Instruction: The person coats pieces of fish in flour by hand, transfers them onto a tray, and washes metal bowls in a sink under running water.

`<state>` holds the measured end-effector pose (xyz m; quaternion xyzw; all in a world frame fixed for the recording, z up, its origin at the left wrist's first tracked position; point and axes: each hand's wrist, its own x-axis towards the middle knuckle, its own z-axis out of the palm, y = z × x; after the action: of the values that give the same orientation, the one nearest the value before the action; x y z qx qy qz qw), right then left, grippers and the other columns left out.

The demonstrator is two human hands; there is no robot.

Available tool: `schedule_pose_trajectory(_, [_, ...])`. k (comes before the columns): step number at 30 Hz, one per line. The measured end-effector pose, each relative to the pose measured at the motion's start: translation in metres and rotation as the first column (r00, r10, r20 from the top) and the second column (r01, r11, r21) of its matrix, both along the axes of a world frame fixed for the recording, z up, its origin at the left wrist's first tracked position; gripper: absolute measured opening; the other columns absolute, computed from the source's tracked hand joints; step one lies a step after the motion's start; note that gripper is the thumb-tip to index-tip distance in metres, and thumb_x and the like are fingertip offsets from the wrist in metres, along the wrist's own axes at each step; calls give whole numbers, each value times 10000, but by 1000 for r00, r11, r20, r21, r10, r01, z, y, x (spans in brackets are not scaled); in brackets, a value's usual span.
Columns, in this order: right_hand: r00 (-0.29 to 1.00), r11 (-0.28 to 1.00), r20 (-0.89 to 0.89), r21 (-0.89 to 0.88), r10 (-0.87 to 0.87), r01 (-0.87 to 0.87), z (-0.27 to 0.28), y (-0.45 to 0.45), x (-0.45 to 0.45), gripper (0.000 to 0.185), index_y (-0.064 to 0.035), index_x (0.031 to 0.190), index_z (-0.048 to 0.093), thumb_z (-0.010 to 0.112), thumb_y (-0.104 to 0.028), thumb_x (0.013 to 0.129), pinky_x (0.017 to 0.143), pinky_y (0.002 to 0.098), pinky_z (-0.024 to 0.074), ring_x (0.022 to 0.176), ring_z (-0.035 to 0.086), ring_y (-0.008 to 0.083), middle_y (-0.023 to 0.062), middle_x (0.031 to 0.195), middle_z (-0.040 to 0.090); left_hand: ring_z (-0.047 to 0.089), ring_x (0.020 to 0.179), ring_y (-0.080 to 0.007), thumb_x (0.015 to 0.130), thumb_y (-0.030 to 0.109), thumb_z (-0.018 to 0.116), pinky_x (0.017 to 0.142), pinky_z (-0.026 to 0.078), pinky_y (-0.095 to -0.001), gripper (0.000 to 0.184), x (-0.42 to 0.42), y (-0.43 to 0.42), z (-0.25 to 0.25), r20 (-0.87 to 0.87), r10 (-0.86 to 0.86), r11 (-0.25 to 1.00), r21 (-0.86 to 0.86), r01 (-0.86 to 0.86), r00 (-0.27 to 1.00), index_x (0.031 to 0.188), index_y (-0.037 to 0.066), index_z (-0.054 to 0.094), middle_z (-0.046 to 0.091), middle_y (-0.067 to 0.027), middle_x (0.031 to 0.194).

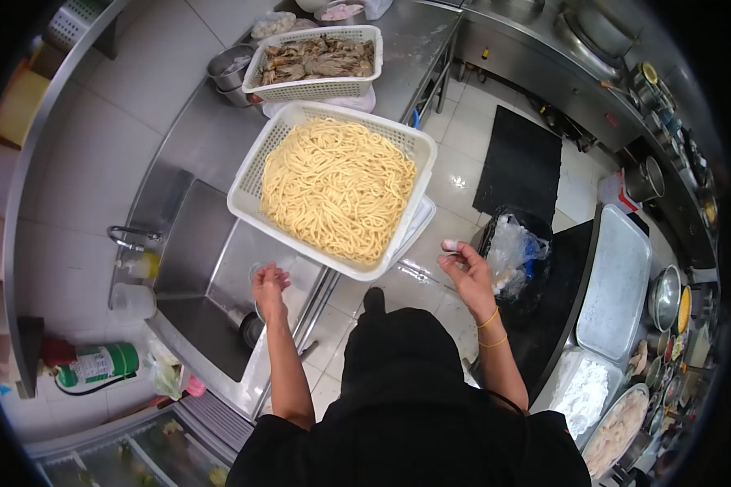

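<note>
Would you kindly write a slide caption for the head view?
A white basket of noodles near a metal sink, the left hand and right hand apart from the basket.

Two white perforated baskets (417, 148) (325, 88), upper center: one with noodles (333, 187), one with prawns (321, 59). Two bare hands (270, 286) (469, 274), mid-frame. Two yellow wristbands (489, 317), right of center. One faucet (134, 232), left. One black floor mat (518, 162), upper right.

Yellow noodles (337, 187), tangled and heaped, in a white perforated basket (250, 183), upright, near the sink (191, 243)
</note>
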<state>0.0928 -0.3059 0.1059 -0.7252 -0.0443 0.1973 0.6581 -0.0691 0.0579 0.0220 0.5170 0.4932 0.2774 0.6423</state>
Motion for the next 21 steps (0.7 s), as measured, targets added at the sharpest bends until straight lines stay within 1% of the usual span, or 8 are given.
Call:
schedule_pose_trajectory(4, [999,998,2,-41,-47,47,-2,33,0,296,13,1122,632,703,-91,854,698,229,520,897,548,91,35,1096,588,613,708,-125,885,149,661,583,477,-246,161,26,37,19,-26,65,966,254,-56,998,982,39,595,622,-37,827])
schedule_pose_trajectory(7, [996,994,52,-77,-71,75,16,53,-1,259,7,1105,639,691,-80,867,744,234,518,922,552,90,25,1099,580,595,717,-109,894,136,659,614,468,-235,163,53,54,49,-8,-29,894,447,30,1000,978,16,587,614,-34,829])
schedule_pose_trajectory(10, [991,973,13,193,-132,127,33,63,0,226,-6,1091,644,671,-116,895,799,249,503,962,561,97,23,1100,589,570,744,-87,905,116,658,666,463,-222,146,84,41,84,72,-255,859,475,192,964,972,4,593,616,-30,842])
schedule_pose_trajectory(12, [986,953,-37,250,-165,169,41,64,0,202,-18,1071,649,645,-153,921,831,261,486,988,565,107,33,1115,593,566,776,-83,892,85,673,714,470,-220,140,101,20,99,125,-404,835,455,309,906,985,3,607,627,-31,865])
schedule_pose_trajectory(13, [982,941,-60,282,-177,186,46,65,0,197,-23,1061,651,631,-172,934,848,266,478,1001,568,113,39,1122,595,569,784,-84,888,78,676,727,472,-220,146,108,7,106,145,-474,817,441,372,869,993,1,608,630,-30,868])
schedule_pose_trajectory(15, [975,884,-73,413,-208,220,54,63,-6,319,-45,1001,655,520,-334,985,871,309,469,1044,574,160,78,1169,599,573,799,-87,881,64,683,753,476,-220,162,119,-22,116,175,-608,761,406,506,774,1010,-3,611,635,-29,875])
schedule_pose_trajectory(20, [961,562,-222,780,-163,275,64,30,-19,605,-31,904,619,290,-527,1006,940,404,458,1135,554,290,198,1268,556,584,886,-131,871,19,661,814,481,-268,192,136,-102,134,258,-883,469,438,767,392,1052,-10,602,618,-79,1031])
schedule_pose_trajectory(21, [954,524,-241,798,-176,298,65,20,-27,612,-38,884,619,292,-543,999,929,395,462,1124,558,278,180,1249,567,586,889,-137,865,20,665,814,482,-274,206,136,-118,134,231,-917,399,470,787,327,1059,-11,602,617,-84,1033])
